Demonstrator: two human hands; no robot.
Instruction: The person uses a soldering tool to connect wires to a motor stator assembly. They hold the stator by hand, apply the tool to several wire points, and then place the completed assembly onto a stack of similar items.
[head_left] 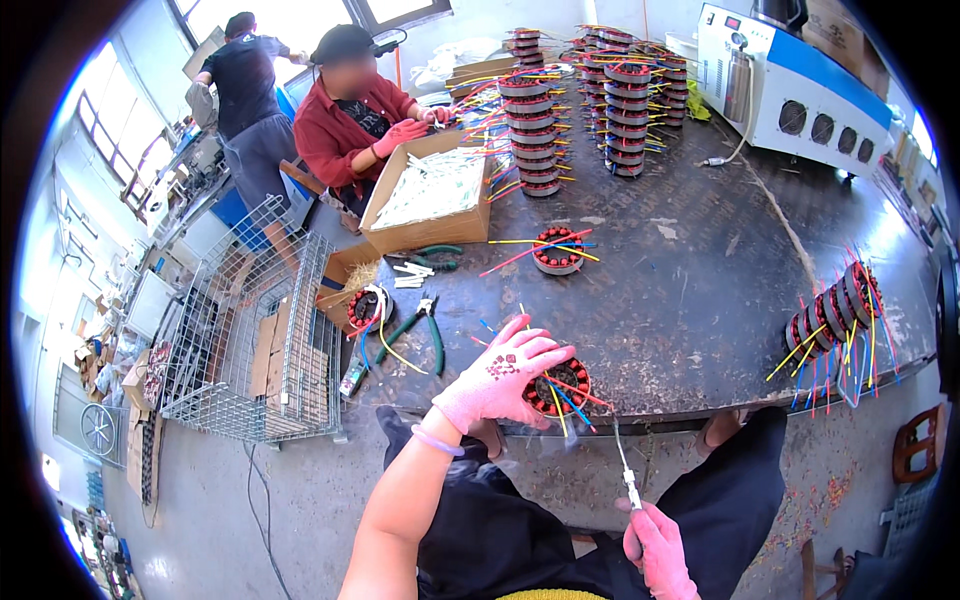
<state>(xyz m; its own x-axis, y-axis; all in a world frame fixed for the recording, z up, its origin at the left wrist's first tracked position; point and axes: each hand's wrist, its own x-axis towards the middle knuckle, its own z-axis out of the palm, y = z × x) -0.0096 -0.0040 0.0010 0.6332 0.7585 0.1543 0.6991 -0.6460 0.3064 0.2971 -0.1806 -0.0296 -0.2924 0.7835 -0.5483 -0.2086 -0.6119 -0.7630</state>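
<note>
My left hand (pixel 500 378), in a pink glove, grips the left side of a motor stator (pixel 575 376) at the table's front edge. Red coils ring this stator, and red, blue and yellow wires stick out of it. Below and to the right, my right hand (pixel 660 550), also gloved in pink, is closed on a thin grey rod (pixel 620 445) with a white part (pixel 631 484) near my fingers. The rod's tip is close to the end of a red wire; whether they touch I cannot tell. Another wired stator (pixel 558 252) lies farther back.
Green-handled pliers (pixel 428 335), short white tubes (pixel 410 275) and a stator with white sleeves (pixel 368 310) lie left. Stacked stators (pixel 530 135) stand behind; a leaning row (pixel 835 310) is right. A co-worker (pixel 355 120) sits by a carton (pixel 440 230). A wire cage (pixel 255 350) stands left.
</note>
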